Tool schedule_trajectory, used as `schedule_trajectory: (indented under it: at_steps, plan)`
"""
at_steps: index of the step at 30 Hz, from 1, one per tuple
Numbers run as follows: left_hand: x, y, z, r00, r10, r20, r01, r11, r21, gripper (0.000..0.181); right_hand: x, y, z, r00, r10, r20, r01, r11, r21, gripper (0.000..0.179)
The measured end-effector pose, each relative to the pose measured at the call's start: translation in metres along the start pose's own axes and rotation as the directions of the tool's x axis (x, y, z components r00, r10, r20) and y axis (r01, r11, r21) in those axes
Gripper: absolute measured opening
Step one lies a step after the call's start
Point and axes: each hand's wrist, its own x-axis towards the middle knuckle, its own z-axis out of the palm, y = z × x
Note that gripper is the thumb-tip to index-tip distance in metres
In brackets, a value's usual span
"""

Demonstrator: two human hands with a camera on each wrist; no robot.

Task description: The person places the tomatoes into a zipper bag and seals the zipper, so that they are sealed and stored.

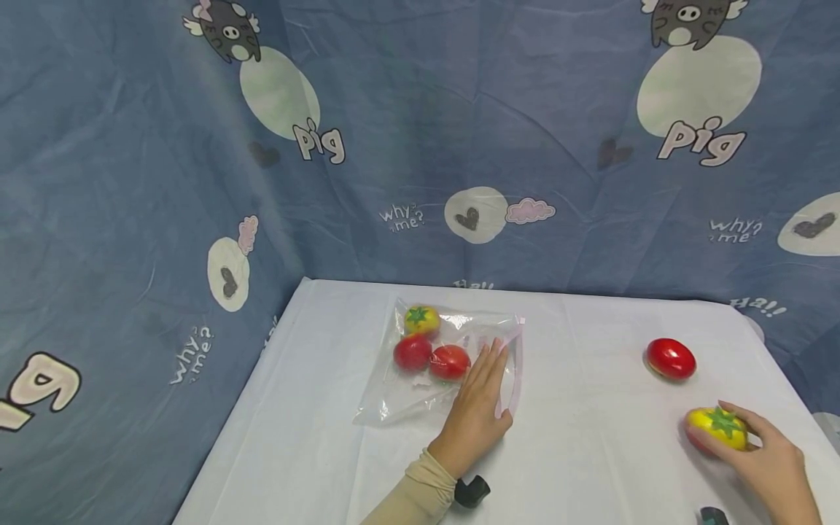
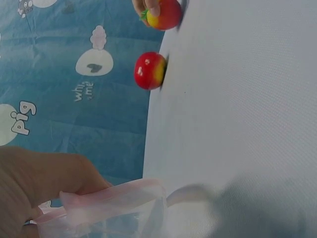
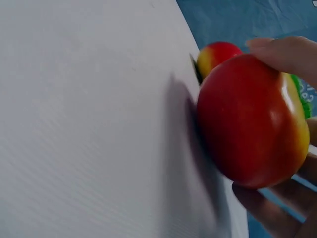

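Observation:
A clear zip bag (image 1: 394,405) with a pinkish opening edge lies on the table, holding three toy tomatoes, two red (image 1: 413,353) and one showing its yellow, green-leaved top (image 1: 421,319). My left hand (image 1: 472,415) rests on the bag's right side, fingers straight near the opening. In the left wrist view the pink edge (image 2: 116,198) stands up beside that hand. At the right, my right hand (image 1: 771,452) grips another red-and-yellow toy tomato (image 3: 252,124) between thumb and fingers. Whether this tomato touches the table is unclear. Behind it sits a loose red toy tomato (image 1: 671,359).
A white cloth covers the table (image 1: 577,437). Blue patterned fabric (image 1: 407,95) hangs behind it and at its left. Dark wrist-worn pieces show by the left wrist (image 1: 471,492) and at the bottom right (image 1: 713,516).

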Motion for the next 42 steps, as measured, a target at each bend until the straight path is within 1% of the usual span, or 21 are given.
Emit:
schedule_trajectory:
  at_steps: [4,9,16,22,31,38,42]
  plan:
    - [-0.001,0.000,0.000,1.000,-0.005,-0.001,0.005,1.000,-0.007,0.097,-0.001,-0.002,0.008,0.996,-0.071,-0.061,0.075,0.995,0.062,0.080]
    - [-0.001,0.000,0.000,1.000,-0.016,0.010,0.016,1.000,-0.017,0.098,-0.002,-0.006,0.015,0.993,-0.083,-0.090,0.093,0.990,0.110,0.082]
    - [-0.001,0.000,-0.001,1.000,-0.019,0.017,0.020,1.000,-0.010,0.098,0.000,-0.005,0.019,0.995,-0.039,-0.087,0.050,0.990,0.129,0.087]
    - [-0.001,0.001,-0.002,1.000,-0.023,0.014,0.023,1.000,-0.011,0.098,0.002,-0.004,0.020,0.994,-0.058,-0.098,0.071,0.989,0.129,0.086]
    - [-0.001,0.001,-0.001,0.999,-0.031,0.025,0.032,0.999,-0.018,0.098,0.002,0.000,0.020,0.997,-0.014,-0.072,0.025,0.987,0.157,0.090]
    - [0.000,0.002,-0.002,0.999,-0.029,0.037,0.030,0.999,-0.021,0.097,0.003,0.001,0.020,0.997,-0.010,-0.076,0.022,0.986,0.164,0.089]
    - [0.001,0.002,-0.002,0.999,-0.029,0.035,0.030,0.999,-0.018,0.097,0.003,-0.001,0.018,0.999,-0.003,-0.047,0.011,0.983,0.182,0.090]
